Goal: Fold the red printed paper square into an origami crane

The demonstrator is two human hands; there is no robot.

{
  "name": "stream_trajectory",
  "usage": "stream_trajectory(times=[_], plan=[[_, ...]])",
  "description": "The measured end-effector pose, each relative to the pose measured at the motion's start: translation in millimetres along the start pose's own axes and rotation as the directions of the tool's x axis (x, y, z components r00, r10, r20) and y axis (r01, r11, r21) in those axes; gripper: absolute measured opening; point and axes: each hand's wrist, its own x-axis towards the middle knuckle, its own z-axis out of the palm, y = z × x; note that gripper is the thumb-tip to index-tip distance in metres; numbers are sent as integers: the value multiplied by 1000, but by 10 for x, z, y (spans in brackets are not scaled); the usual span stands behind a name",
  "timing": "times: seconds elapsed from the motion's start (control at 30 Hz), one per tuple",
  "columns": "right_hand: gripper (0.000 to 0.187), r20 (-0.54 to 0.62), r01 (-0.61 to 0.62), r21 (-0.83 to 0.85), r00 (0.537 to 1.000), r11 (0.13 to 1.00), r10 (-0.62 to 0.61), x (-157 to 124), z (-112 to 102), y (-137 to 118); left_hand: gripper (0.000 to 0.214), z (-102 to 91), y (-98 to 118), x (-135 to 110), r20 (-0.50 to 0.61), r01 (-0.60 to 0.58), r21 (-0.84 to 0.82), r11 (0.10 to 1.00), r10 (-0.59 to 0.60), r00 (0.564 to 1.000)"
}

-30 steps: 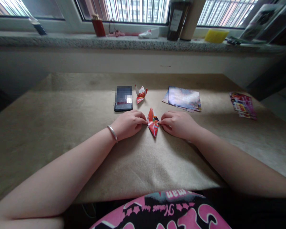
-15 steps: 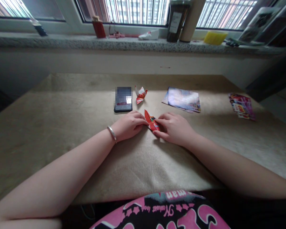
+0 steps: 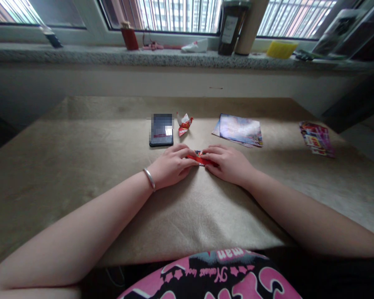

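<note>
Folded red paper [image 3: 201,158] has gone from pointing up to lying flat and sideways since my last frame, on the bench [image 3: 81,174] just below and right of the phone [image 3: 161,131]. My left hand [image 3: 174,164] and right hand [image 3: 227,165] close in from either side, fingers [image 3: 212,150] pressed down on it, tips almost meeting, so most of the paper is hidden. One folded paper figure [image 3: 184,123] already looks done beside the phone. The stack of printed sheets [image 3: 240,130] still lies flat and unfolded, so there's more left, imo.
</note>
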Motion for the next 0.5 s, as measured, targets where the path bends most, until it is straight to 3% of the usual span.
stream_trajectory(times=[0.27, 0.4, 0.5], plan=[[30, -52, 62, -79, 996, 995, -66, -4, -8, 50, 35, 42, -14, -10, 38, -22, -42, 999, 24, 999], [28, 69, 181, -93, 982, 979, -175, 6, -26, 61, 36, 39, -19, -13, 57, 18, -45, 999, -16, 998], [27, 121, 188, -110, 977, 976, -175, 2, -48, 79, 34, 16, -28, -6, 79, 15, -66, 998, -10, 997]])
